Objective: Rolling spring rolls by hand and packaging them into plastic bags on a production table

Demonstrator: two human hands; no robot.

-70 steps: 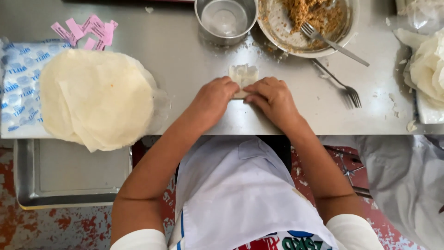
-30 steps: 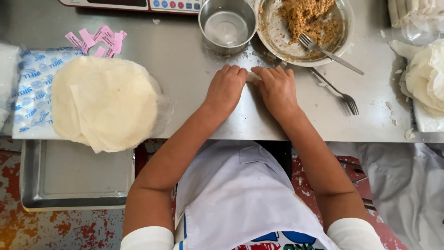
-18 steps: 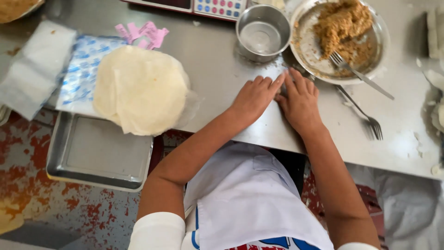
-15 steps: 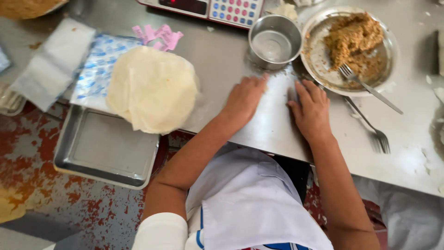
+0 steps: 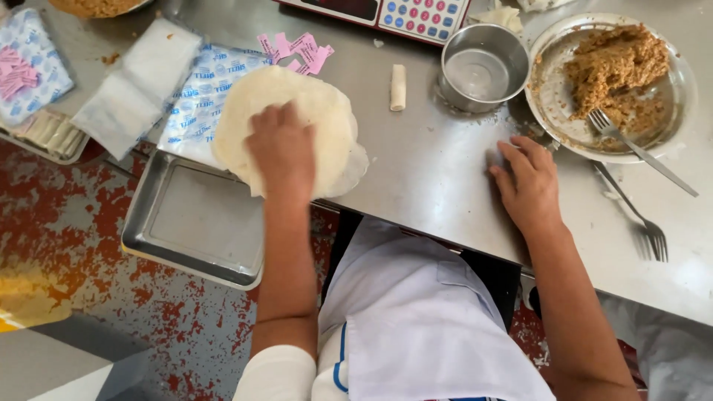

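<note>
Left hand [image 5: 282, 152] laid flat and open on wrapper stack [image 5: 327, 119], right hand [image 5: 529, 186] spread empty on steel surface [image 5: 431, 171], rolled spring roll [image 5: 399, 87] placed far.

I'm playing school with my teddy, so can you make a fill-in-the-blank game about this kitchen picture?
1. The left hand rests on a stack of round, pale ____.
2. A fork leans in the bowl of brown ____.
3. The right hand lies flat on the shiny metal ____.
4. The small rolled-up roll lies beside the metal ____.

Missing words: wrappers; filling; table; cup
</note>
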